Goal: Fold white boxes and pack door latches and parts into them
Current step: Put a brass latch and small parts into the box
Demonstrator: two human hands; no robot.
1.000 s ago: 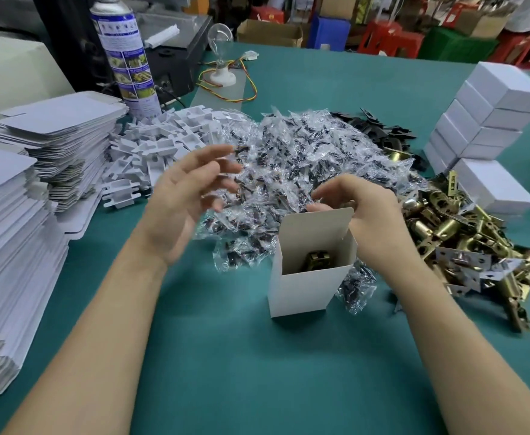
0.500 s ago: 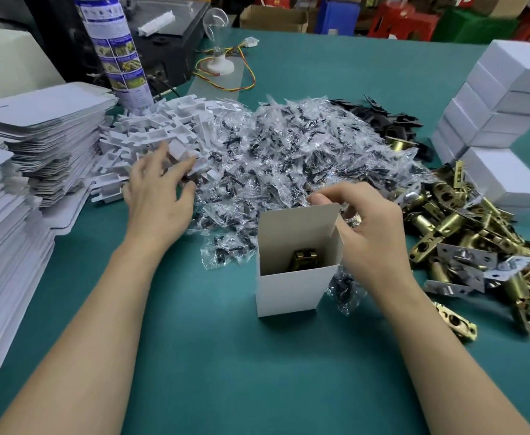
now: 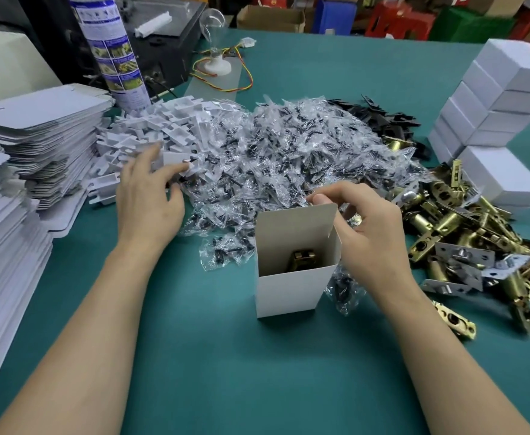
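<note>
- White box [image 3: 288,290] stands upright near the middle of the green surface [image 3: 226,372], top open, back flap raised.
- One brass latch [image 3: 302,259] sits inside the box, its end visible below the front rim.
- Right hand [image 3: 370,240] is just beside the box on its right. The fingers are curled, and the thumb tip meets the forefinger at the top edge of the raised flap. I cannot tell whether this grip is on the flap, on a bag, or on nothing.
- Left hand [image 3: 147,202] is well left of the box. Its grip is slack, with the fingers stretched out and spread and the tips touching the heap of white plastic pieces [image 3: 163,127]. It is not closed round any of them.
- A big heap of clear screw bags [image 3: 282,152] lies behind the box, with a few bags against its right wall.
- A pile of brass latches [image 3: 464,233] lies to the right, past the right hand.
- Black plates [image 3: 382,117] lie at the far edge of the bag heap.
- Closed white boxes [image 3: 508,89] are stacked at far right.
- Flat box blanks [image 3: 37,130] are stacked at far left, with a spray can [image 3: 113,51] upright behind them.
</note>
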